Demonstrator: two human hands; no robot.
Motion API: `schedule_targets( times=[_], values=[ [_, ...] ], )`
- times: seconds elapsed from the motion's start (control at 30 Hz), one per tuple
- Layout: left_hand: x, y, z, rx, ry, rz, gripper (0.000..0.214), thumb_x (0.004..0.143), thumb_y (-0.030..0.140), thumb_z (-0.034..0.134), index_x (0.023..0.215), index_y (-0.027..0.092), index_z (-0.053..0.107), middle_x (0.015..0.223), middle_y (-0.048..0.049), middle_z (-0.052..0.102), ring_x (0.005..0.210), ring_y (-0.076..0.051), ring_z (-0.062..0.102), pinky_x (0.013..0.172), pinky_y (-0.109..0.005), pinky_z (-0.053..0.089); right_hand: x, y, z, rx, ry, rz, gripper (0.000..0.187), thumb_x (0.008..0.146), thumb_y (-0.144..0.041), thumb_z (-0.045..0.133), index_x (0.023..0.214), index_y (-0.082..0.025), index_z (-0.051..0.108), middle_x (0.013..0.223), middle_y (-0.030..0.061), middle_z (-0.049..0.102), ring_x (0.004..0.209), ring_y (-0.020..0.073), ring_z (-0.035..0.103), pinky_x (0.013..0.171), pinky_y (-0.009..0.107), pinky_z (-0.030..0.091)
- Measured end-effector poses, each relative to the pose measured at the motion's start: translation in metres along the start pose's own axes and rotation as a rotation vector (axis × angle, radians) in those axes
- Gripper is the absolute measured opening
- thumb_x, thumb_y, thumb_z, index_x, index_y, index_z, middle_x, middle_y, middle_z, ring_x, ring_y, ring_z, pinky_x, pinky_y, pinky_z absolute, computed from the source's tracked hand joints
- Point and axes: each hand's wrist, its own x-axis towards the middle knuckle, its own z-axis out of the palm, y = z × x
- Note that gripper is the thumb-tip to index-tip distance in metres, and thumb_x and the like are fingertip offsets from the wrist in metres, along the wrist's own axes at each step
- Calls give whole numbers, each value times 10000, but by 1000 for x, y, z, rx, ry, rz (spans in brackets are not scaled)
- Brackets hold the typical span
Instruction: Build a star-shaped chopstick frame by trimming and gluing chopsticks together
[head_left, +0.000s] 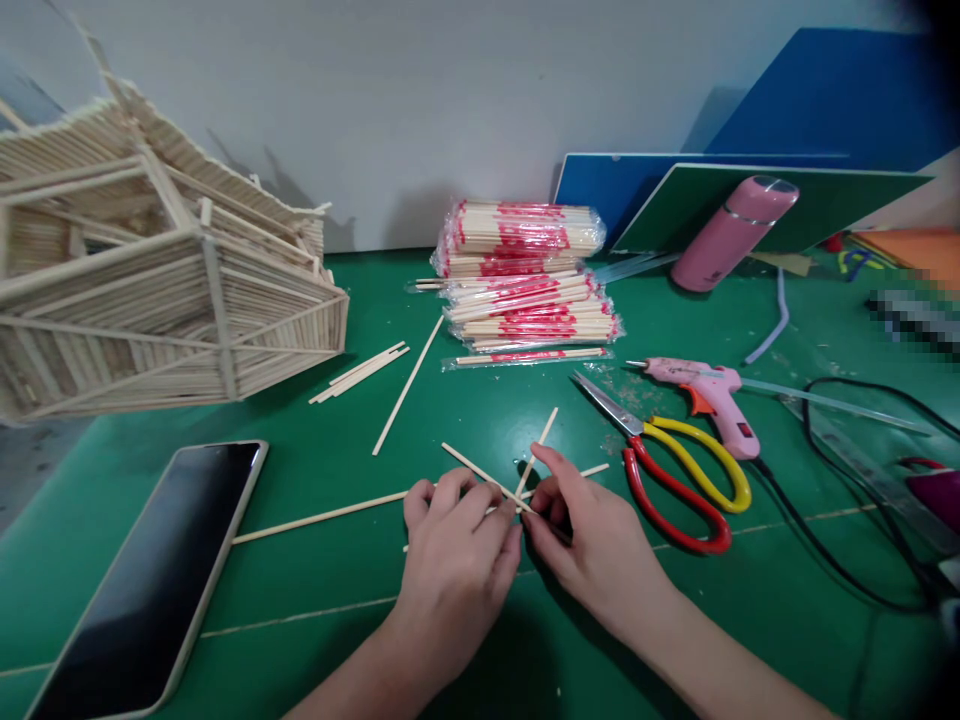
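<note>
Several thin wooden chopsticks cross each other on the green table between my hands. My left hand (461, 535) lies over them with its fingers curled down, gripping at the crossing. One long chopstick (322, 518) runs out from under it to the left, towards the phone. My right hand (592, 515) is closed beside the crossing, thumb and fingers pinching near the meeting ends, its index finger touching an upward-slanting chopstick (549, 425). Another chopstick (466, 460) slants down to the same point. The fingers partly hide where the sticks meet.
A stick-built model house (217, 310) stands at the left, above a phone (150, 580). Wrapped chopstick bundles (525, 285) lie at the back. To the right are scissors (675, 470), a pink glue gun (705, 390) with its cord, and a pink bottle (735, 235).
</note>
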Motion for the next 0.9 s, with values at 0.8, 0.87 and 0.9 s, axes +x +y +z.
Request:
schedule_targets(
  times=[0.8,0.87,0.9],
  values=[
    [-5,0,1,33,-96,-14,263,764,212,433,952,178,613,872,-76,622,856,-254,475,752,-459,294,0,-2,1,4,1,-10,515,790,-209,468,1269,-170,283,780,14,601,705,157,544,615,270,422],
    [-5,0,1,45,-97,6,271,772,202,422,960,172,614,884,-78,625,861,-255,472,760,-465,286,0,-2,1,-2,-1,-5,515,791,-206,464,1271,-170,280,779,15,600,701,158,543,617,274,423],
    [-5,0,2,50,-99,15,273,774,198,419,962,171,614,888,-79,626,864,-255,470,763,-466,283,0,-2,2,-6,0,-3,513,791,-208,462,1270,-170,282,777,16,600,700,159,543,618,276,423]
  ],
)
